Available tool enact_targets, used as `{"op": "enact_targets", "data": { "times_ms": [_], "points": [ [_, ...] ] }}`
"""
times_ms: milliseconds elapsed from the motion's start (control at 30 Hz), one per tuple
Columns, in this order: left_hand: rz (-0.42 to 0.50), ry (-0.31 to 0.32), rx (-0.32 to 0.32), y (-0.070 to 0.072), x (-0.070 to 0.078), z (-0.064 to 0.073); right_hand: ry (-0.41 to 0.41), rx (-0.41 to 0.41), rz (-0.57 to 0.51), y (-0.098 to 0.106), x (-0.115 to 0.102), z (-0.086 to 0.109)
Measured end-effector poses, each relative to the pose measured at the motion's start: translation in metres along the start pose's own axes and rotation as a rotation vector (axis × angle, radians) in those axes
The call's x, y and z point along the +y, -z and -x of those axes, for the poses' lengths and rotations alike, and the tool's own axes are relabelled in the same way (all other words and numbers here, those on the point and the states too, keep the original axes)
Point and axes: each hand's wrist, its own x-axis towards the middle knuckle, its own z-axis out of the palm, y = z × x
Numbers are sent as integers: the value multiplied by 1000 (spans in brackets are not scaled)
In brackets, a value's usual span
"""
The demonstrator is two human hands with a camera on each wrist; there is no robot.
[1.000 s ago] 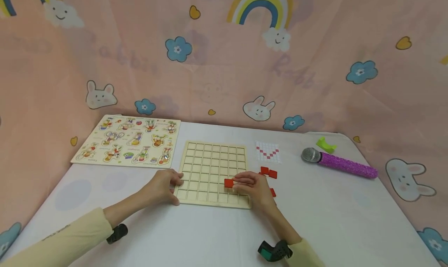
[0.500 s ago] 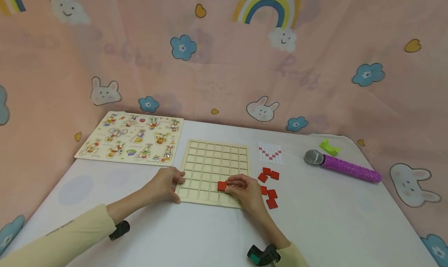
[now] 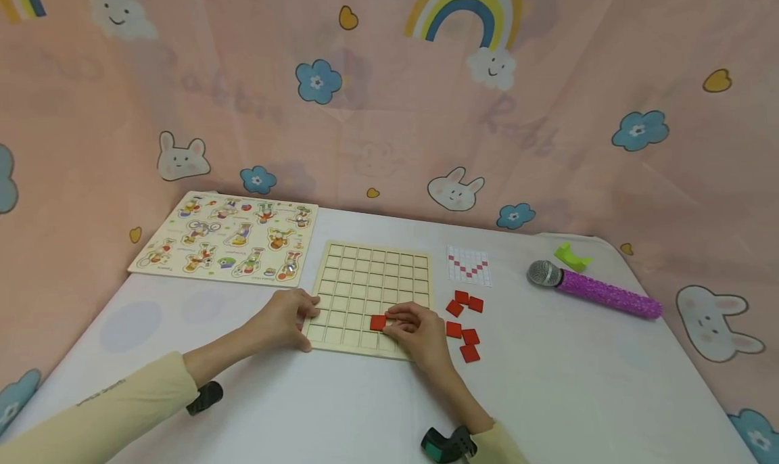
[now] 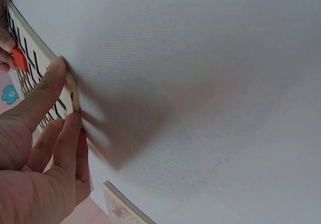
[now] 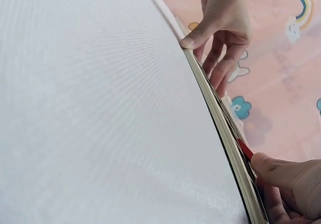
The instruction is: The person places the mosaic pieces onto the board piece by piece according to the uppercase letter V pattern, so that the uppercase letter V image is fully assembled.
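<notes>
Across the white table (image 3: 548,383): picture board (image 3: 222,237), far left; grid board (image 3: 365,281), centre; microphone (image 3: 602,293), right; left hand (image 3: 286,318), clamped on the grid board's left edge; right hand (image 3: 422,335), hiding several cells; pattern card (image 3: 469,266), right of centre; green piece (image 3: 572,257), behind microphone, unidentifiable; six loose tiles (image 3: 470,353), nearer than card; held red tile (image 3: 378,322), pinched by right hand at near rows, seating unclear.

You're in what looks like a children's play corner, in what kind of building you can't tell: at your twelve o'clock hangs a pink cloth (image 3: 377,126) printed with rabbits (image 3: 455,191) and rainbows (image 3: 460,5); on the white-covered table (image 3: 578,376), a picture puzzle (image 3: 224,238) sits at eleven.
</notes>
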Motion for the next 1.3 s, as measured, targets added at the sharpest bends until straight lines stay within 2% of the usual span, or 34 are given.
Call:
{"op": "enact_targets", "data": {
  "times_ms": [300,633,967,1133,1233,1300],
  "points": [
    [7,-15,9,0,-1,-1,-16,-32,-124,-5,37,-8],
    [20,31,7,-2,-2,-1,-42,-61,-184,-7,38,-6],
    [32,36,13,-3,-3,-1,-45,-82,-216,-9,41,-6],
    [25,23,8,-4,-2,-2,-80,-69,-218,4,38,-11],
    [18,20,5,-4,-2,-1,-87,-37,-216,21,36,-18],
    [15,21,6,-4,-2,0,-80,-19,-178,35,37,-24]
  ]
}}
